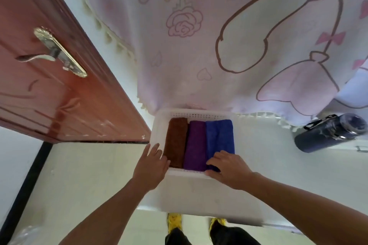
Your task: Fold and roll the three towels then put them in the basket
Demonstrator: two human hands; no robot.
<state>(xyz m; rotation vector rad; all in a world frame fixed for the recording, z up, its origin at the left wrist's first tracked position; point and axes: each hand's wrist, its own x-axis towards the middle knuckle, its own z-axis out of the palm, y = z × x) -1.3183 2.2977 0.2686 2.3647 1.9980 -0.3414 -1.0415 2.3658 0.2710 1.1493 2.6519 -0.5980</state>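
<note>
A white plastic basket [159, 123] sits on a white table at centre. Three rolled towels lie side by side in it: a brown towel [176, 141] on the left, a purple towel [195, 145] in the middle, a blue towel [219, 135] on the right. My left hand [152, 165] rests flat with fingers spread at the basket's near left corner, beside the brown towel. My right hand [229, 167] lies over the basket's near rim, its fingers curled on the near end of the blue towel.
A dark blue bottle [328, 132] lies on its side at the right. A pink patterned cloth [199, 45] hangs behind the basket. A red-brown door [59, 95] with a metal handle stands at the left. My yellow shoes [175, 223] show below the table edge.
</note>
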